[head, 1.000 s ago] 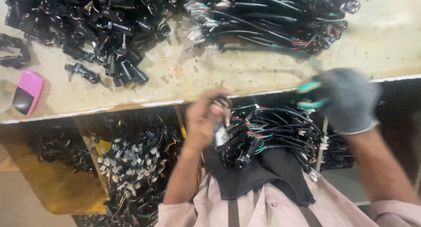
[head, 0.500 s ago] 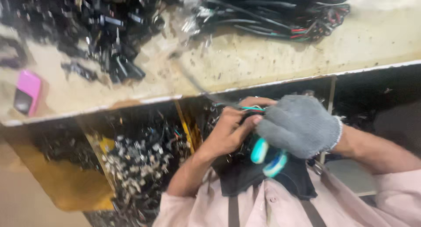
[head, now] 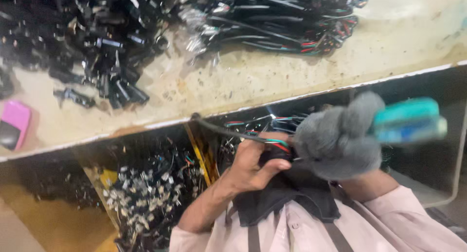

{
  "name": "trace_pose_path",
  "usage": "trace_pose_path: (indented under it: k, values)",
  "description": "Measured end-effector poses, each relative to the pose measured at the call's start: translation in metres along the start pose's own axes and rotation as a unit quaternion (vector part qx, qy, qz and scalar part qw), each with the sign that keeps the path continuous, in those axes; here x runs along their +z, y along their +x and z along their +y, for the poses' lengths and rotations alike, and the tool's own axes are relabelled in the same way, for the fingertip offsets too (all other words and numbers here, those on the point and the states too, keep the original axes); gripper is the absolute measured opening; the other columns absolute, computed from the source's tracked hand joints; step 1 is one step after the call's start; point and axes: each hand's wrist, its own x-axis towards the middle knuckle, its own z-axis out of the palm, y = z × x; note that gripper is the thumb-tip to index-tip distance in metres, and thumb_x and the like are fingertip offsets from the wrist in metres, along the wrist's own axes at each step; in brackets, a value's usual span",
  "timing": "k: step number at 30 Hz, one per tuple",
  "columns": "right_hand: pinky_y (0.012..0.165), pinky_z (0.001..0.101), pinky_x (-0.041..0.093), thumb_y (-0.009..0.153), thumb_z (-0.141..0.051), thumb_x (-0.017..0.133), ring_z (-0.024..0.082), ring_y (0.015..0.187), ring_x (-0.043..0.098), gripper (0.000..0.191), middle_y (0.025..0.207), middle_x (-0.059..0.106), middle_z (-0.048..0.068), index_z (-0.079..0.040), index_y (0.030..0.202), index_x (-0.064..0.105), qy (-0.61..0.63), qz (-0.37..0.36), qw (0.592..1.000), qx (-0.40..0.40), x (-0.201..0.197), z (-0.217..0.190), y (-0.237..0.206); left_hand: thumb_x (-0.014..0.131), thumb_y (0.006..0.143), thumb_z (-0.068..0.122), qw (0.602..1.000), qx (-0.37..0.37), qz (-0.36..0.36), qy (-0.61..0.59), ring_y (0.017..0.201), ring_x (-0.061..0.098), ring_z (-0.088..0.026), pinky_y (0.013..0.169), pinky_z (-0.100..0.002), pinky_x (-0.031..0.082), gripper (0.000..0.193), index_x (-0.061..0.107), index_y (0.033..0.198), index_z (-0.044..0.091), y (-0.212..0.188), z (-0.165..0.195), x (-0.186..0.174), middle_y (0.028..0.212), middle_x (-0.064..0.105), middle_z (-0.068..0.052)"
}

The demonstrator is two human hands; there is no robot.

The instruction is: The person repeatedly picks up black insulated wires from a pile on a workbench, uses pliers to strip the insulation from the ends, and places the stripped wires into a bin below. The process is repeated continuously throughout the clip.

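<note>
Scuffed and stained, the pale desk (head: 272, 81) fills the upper part of the head view, its front edge running just above the hands. Below that edge the bare left hand (head: 255, 164) has its grip pressed together on a wire harness (head: 245, 135), fingers and thumb pinching the bundle where its red, green and black strands gather. The gloved right hand (head: 338, 145) sits touching the left one, its grip curled shut around a teal-handled tool (head: 408, 120) that sticks out away from the desk edge.

The harness looks light and limp; it would likely sag and twist, so the bound section near the coloured strands seems the surest place to take it. Its dark lead arcs up to the desk edge.

On the desk lie a heap of black connectors (head: 102, 42) and a pile of cables (head: 282, 23); a pink object (head: 14, 123) rests at its far left.

Half a second earlier the tool pointed downward beneath the glove; now it is raised sideways.
</note>
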Motion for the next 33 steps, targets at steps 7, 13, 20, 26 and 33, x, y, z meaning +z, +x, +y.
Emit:
trace_pose_path:
  k: [7, 13, 20, 26, 33]
  values:
    - [0.066, 0.0409, 0.054, 0.088, -0.013, 0.071, 0.033, 0.080, 0.068, 0.036, 0.103, 0.067, 0.019, -0.006, 0.123, 0.067, -0.876, -0.148, 0.414, -0.197, 0.000, -0.051, 0.087, 0.073, 0.086, 0.019, 0.672, -0.090, -0.257, 0.689, 0.072, 0.070, -0.024, 0.057, -0.034, 0.058, 0.074, 0.045, 0.151, -0.003, 0.004, 0.043, 0.001, 0.086, 0.070, -0.013]
    - [0.056, 0.0388, 0.052, 0.093, -0.014, 0.072, 0.028, 0.066, 0.065, 0.010, 0.085, 0.065, 0.012, -0.007, 0.100, 0.072, -0.942, -0.176, 0.266, -0.101, 0.007, -0.049, 0.106, 0.051, 0.102, -0.012, 0.539, 0.061, 0.157, 0.825, 0.155, 0.031, -0.051, 0.125, -0.079, 0.014, 0.042, 0.064, 0.140, -0.005, 0.031, 0.031, -0.124, 0.158, 0.038, -0.040]
    - [0.066, 0.0398, 0.051, 0.093, -0.017, 0.076, 0.029, 0.078, 0.066, 0.012, 0.091, 0.066, 0.009, -0.013, 0.104, 0.075, -0.878, -0.104, 0.433, -0.174, -0.026, -0.008, 0.055, 0.062, 0.105, 0.014, 0.492, -0.017, 0.206, 0.846, 0.162, -0.011, -0.031, 0.129, -0.063, -0.011, 0.010, 0.064, 0.108, 0.005, 0.016, -0.056, -0.218, 0.174, -0.001, -0.014]
    - [0.060, 0.0448, 0.049, 0.088, -0.026, 0.085, 0.032, 0.072, 0.066, 0.030, 0.089, 0.065, 0.014, -0.012, 0.111, 0.071, -0.907, -0.065, 0.410, -0.075, -0.053, -0.006, 0.050, 0.079, 0.102, 0.031, 0.665, 0.042, 0.206, 0.717, 0.160, 0.017, -0.036, 0.128, -0.064, 0.009, 0.029, 0.069, 0.112, 0.005, 0.012, -0.002, -0.178, 0.168, 0.030, -0.020]
    - [0.069, 0.0340, 0.057, 0.101, -0.008, 0.070, 0.028, 0.078, 0.070, 0.017, 0.095, 0.070, 0.015, 0.000, 0.113, 0.060, -0.783, -0.074, 0.598, -0.155, -0.065, -0.018, 0.072, 0.093, 0.070, 0.038, 0.994, 0.100, 0.030, -0.018, 0.127, 0.057, -0.034, 0.110, -0.048, 0.047, 0.058, 0.060, 0.105, 0.006, 0.031, -0.001, -0.060, 0.135, 0.060, -0.017]
